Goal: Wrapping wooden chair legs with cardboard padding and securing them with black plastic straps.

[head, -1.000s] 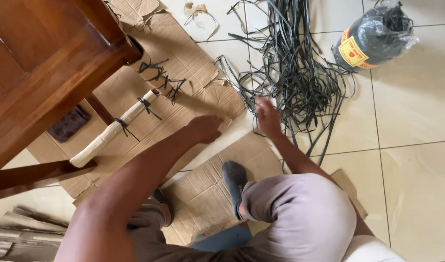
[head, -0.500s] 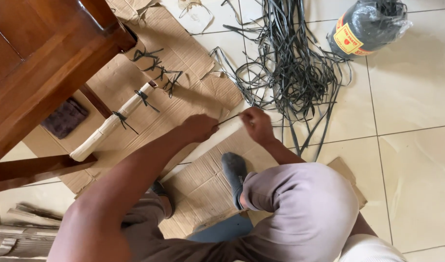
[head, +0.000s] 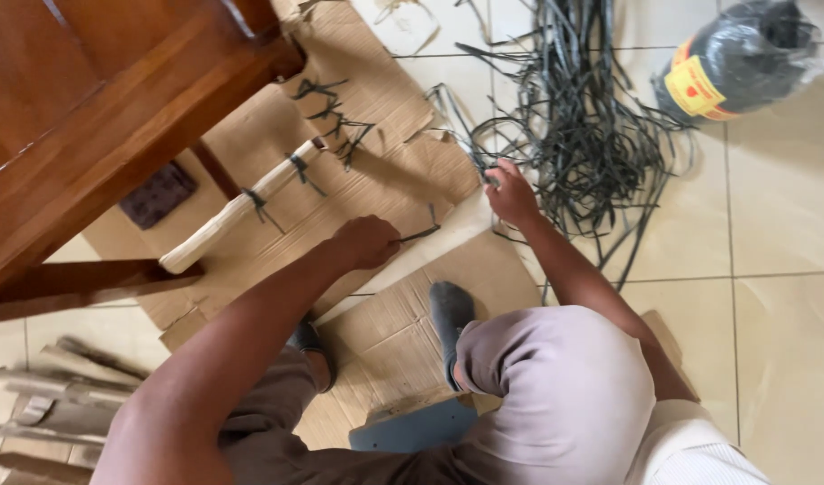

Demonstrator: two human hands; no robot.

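My left hand [head: 367, 241] is closed on a short dark strap piece [head: 418, 235] that sticks out to the right over the cardboard. My right hand [head: 511, 193] reaches into the edge of a tangled pile of dark plastic straps [head: 574, 117] on the tile floor, fingers pinching strands there. A pale wrapped rail [head: 241, 208] of the wooden furniture carries two dark strap ties and lies left of my left hand.
A brown wooden furniture piece [head: 88, 117] fills the upper left. Flattened cardboard sheets [head: 385, 135] cover the floor. A black strap roll in plastic with a yellow label [head: 735, 63] sits top right. Cardboard scraps [head: 53, 404] lie bottom left. My bent knee [head: 556, 395] is in front.
My hands were close together on one strap; now the right hand has moved up and right into the strap pile, while the left keeps the short piece.
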